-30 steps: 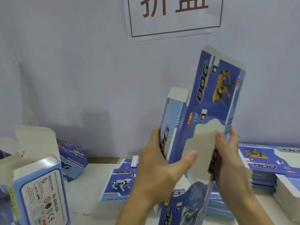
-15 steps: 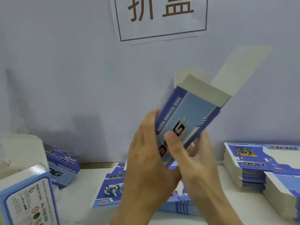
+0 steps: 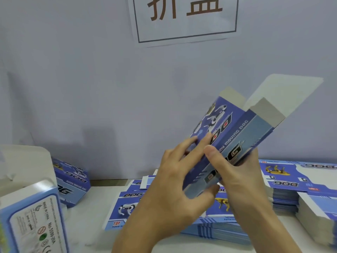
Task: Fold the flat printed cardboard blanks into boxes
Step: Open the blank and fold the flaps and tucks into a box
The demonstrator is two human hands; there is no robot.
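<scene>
Above the stack of blanks [image 3: 215,225], the box [image 3: 237,136] now tilts farther right, squared open; left hand [image 3: 175,185] and right hand [image 3: 237,172] both pinch it.

I see a white table [image 3: 94,221]: flat blanks stacked at six o'clock [image 3: 215,229] and three o'clock [image 3: 284,199], a folded box [image 3: 73,183] at nine, another box [image 3: 34,221] at eight.
</scene>
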